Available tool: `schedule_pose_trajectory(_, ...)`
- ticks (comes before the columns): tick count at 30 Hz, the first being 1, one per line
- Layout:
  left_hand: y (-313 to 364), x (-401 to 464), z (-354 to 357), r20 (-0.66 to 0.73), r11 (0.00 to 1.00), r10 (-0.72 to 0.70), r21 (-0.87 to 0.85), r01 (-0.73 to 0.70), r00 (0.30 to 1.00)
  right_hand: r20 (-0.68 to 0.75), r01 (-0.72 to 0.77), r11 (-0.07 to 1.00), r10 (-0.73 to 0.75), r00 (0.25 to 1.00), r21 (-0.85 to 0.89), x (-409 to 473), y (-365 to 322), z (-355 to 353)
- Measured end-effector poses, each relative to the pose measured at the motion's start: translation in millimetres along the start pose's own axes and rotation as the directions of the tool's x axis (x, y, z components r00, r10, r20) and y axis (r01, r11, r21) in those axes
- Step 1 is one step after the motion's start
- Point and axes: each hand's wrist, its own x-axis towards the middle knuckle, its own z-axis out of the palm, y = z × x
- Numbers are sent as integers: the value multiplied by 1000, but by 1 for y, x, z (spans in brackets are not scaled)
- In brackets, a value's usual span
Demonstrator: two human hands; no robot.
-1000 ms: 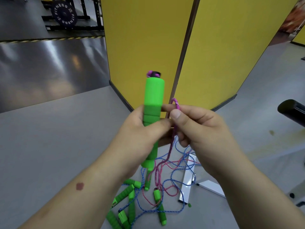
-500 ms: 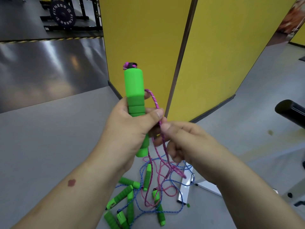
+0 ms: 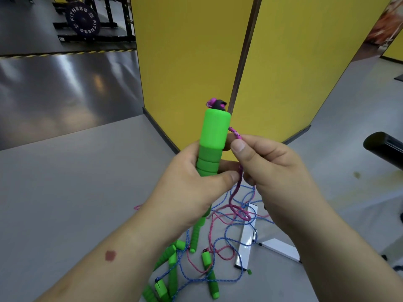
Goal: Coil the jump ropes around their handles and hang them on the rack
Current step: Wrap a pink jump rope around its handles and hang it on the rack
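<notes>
My left hand (image 3: 192, 186) grips a green foam jump-rope handle (image 3: 212, 140) upright, its pink-knotted cap at the top. My right hand (image 3: 270, 171) pinches the pink rope (image 3: 236, 134) beside the handle's upper part; the rope loops behind the handle and hangs down between my hands. A second green handle (image 3: 196, 234) pokes out below my left hand. On the floor beneath lies a tangle of pink and blue ropes (image 3: 229, 247) with several more green handles (image 3: 170, 264).
A white metal rack base (image 3: 246, 243) lies on the grey floor under the tangle. Yellow partition panels (image 3: 196, 51) stand straight ahead. A black padded roller (image 3: 383, 147) juts in at right. A weight plate on a black stand (image 3: 82, 20) is far left.
My hands and the handle shifted left, then back right. My right hand dropped low with the pink rope, then rose again beside the handle's upper part.
</notes>
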Motion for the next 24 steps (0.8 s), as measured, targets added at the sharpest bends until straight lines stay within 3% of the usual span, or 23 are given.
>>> schedule_pose_trajectory(3,-2,1,3,-38,997,10,75,-7,999,22,-13,1000,13,1000,16,1,4,1)
schedule_pose_trajectory(8,-3,7,-3,-166,1000,14,21,-11,986,-26,-115,993,114,993,-31,6,19,-4)
schedule_pose_trajectory(13,9,12,-16,-280,989,-29,-149,-13,959,209,-233,915,312,927,-330,2,24,-8)
schedule_pose_trajectory(16,13,14,-23,-309,979,-34,-200,-30,950,222,-191,926,271,937,-326,0,25,-7)
schedule_pose_trajectory(19,10,10,-19,-210,973,-62,-232,12,976,151,-134,978,159,976,-162,4,22,-4)
schedule_pose_trajectory(24,4,4,-13,57,987,-95,-122,101,994,39,-52,998,51,998,20,8,15,-2)
